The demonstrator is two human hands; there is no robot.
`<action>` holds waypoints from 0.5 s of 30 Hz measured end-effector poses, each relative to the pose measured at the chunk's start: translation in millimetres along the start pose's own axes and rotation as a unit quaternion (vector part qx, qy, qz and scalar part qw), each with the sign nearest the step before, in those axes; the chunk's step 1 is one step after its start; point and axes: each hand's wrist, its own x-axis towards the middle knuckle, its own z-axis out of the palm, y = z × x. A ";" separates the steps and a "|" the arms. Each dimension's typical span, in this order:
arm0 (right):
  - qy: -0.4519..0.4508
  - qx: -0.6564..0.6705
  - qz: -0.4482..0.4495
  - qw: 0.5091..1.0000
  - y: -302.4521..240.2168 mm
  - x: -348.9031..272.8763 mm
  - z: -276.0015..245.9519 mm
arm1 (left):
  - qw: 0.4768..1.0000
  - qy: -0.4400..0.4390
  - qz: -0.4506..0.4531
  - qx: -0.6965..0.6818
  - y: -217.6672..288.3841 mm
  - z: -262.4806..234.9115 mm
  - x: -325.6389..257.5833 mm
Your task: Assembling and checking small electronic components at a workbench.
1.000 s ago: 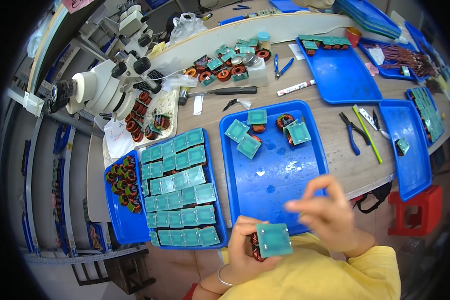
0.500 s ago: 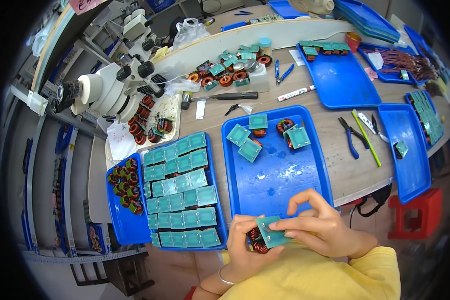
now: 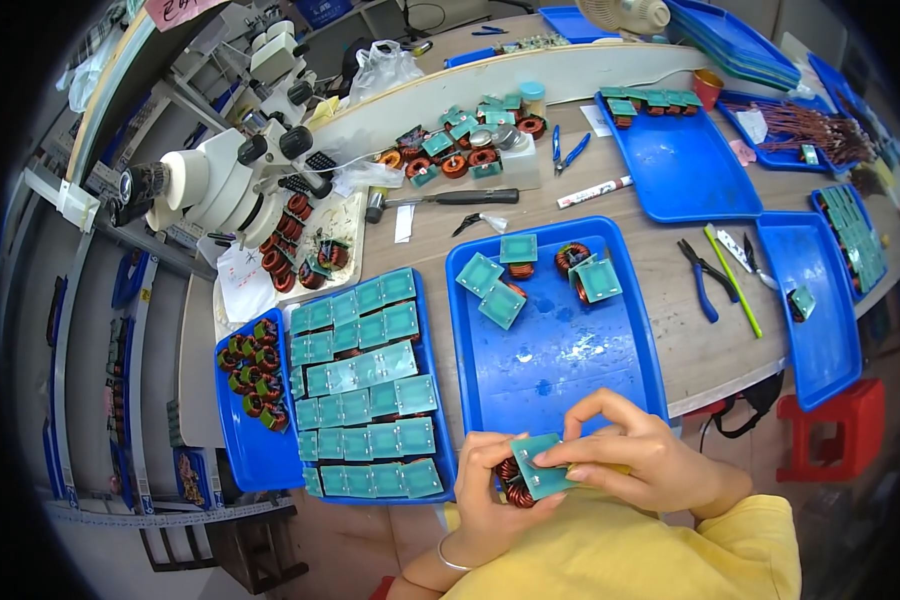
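My left hand (image 3: 488,487) is closed around a copper-wound toroid coil (image 3: 515,484) that has a square green circuit board (image 3: 538,478) on it. The board is tilted, its face turned up and to the right. My right hand (image 3: 615,455) has its thumb and fingertips pressed together at the board's face and right edge; whether they hold anything small there is hidden. Beyond my hands is a blue tray (image 3: 490,400) with several coils, most under green boards (image 3: 504,303), at its far end.
A blue tray on the left (image 3: 432,325) holds rows of green boards, beside a smaller tray of bare coils (image 3: 254,370). To the right lie pliers (image 3: 705,285), a green stick (image 3: 732,280) and tweezers. A microscope (image 3: 215,180) stands at the back left, near a screwdriver-like tool (image 3: 450,197).
My right hand's raised index finger has come down slightly, and its fingertips have slid a little left over the board. The left hand keeps its hold on the coil.
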 end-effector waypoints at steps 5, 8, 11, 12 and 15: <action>0.133 -0.028 -0.034 0.990 5.2 -0.6 6.9 | 1.000 0.000 0.005 0.004 2.0 -0.4 1.1; 0.090 -0.017 -0.035 0.995 5.7 -2.2 0.9 | 1.000 0.003 -0.006 -0.026 1.2 -0.1 2.5; 0.006 0.033 -0.018 0.999 5.8 -1.6 3.2 | 1.000 0.004 -0.002 -0.015 2.1 0.2 3.9; 0.005 0.033 -0.018 0.999 5.5 -1.5 3.2 | 1.000 0.009 0.002 -0.022 2.6 0.3 3.7; 0.010 0.016 -0.006 1.000 6.0 -1.4 4.5 | 1.000 -0.004 -0.013 -0.007 1.0 0.5 2.0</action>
